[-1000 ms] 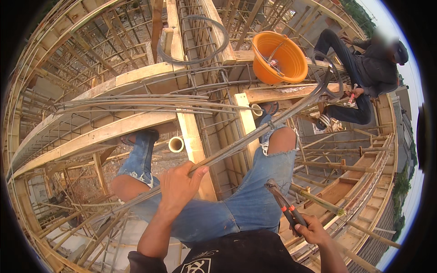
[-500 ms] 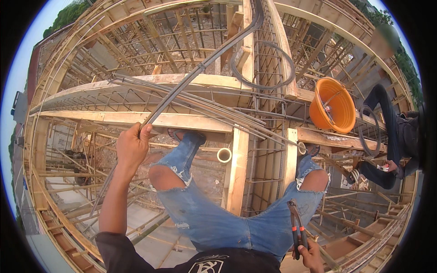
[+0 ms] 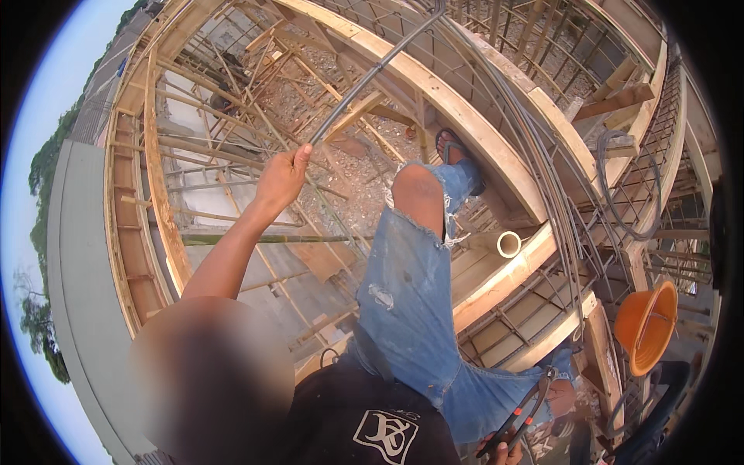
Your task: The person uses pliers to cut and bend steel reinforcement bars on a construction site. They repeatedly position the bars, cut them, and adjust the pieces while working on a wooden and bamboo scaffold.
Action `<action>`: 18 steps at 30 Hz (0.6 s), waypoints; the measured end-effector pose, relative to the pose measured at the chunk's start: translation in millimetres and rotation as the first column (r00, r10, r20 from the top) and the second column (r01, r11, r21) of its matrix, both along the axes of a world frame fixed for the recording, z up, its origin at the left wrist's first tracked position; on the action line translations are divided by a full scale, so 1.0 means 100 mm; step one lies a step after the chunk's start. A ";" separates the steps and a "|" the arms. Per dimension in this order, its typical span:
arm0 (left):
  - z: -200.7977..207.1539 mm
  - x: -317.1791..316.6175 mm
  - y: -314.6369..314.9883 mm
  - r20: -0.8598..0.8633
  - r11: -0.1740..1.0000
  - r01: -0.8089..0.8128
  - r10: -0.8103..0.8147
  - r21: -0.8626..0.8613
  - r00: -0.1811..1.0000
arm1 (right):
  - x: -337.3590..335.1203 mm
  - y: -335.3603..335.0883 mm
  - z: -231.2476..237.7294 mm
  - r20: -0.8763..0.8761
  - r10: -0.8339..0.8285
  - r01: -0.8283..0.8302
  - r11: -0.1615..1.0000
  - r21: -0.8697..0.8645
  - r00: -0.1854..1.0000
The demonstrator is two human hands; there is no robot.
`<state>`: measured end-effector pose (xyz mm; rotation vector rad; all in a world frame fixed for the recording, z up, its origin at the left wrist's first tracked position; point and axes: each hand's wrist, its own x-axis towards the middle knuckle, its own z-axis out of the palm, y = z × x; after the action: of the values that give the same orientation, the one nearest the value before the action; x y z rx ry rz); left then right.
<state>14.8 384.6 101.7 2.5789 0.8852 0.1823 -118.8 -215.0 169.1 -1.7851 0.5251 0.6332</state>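
My left hand (image 3: 283, 177) is raised and closed around a long steel reinforcing bar (image 3: 372, 74) that runs up and to the right toward the top edge. My right hand (image 3: 505, 449) sits at the bottom edge, holding pincers with orange-and-black handles (image 3: 521, 415). My legs in torn blue jeans (image 3: 411, 294) straddle curved wooden formwork (image 3: 473, 132), one sandalled foot (image 3: 457, 151) resting on a plank.
Bundled rebar (image 3: 554, 194) lies along the curved timber beam. A white pipe end (image 3: 508, 244) pokes up near my knee. An orange bucket (image 3: 647, 325) stands at the right, a coil of wire (image 3: 620, 186) above it. Scaffold poles and gravel ground (image 3: 341, 163) lie far below.
The view has swung to the left and down. My left hand, still gripping the bar, has moved rightward in the picture; the bucket has shifted to the lower right.
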 end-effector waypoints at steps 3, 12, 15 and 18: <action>0.21 -1.05 0.38 0.068 0.982 -0.175 0.179 -0.068 0.981 | 0.25 -0.09 -0.13 0.029 0.094 -0.092 0.993 -0.069 0.995; 0.40 -4.06 -0.20 0.092 0.633 -0.717 0.765 -0.294 0.637 | 1.40 0.42 -0.28 0.219 0.414 -0.442 0.891 0.099 0.884; 0.16 -4.59 -0.81 0.010 0.433 -0.844 0.891 -0.315 0.454 | 1.59 0.60 -0.30 0.230 0.482 -0.522 0.837 0.163 0.845; -0.18 -4.89 -1.59 -0.088 0.331 -0.898 0.925 -0.289 0.369 | 1.64 0.62 -0.29 0.241 0.556 -0.593 0.796 0.119 0.795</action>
<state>-474.2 226.1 83.5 1.4565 2.0820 0.4382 45.5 -153.1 140.5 -1.7956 -0.2384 0.8797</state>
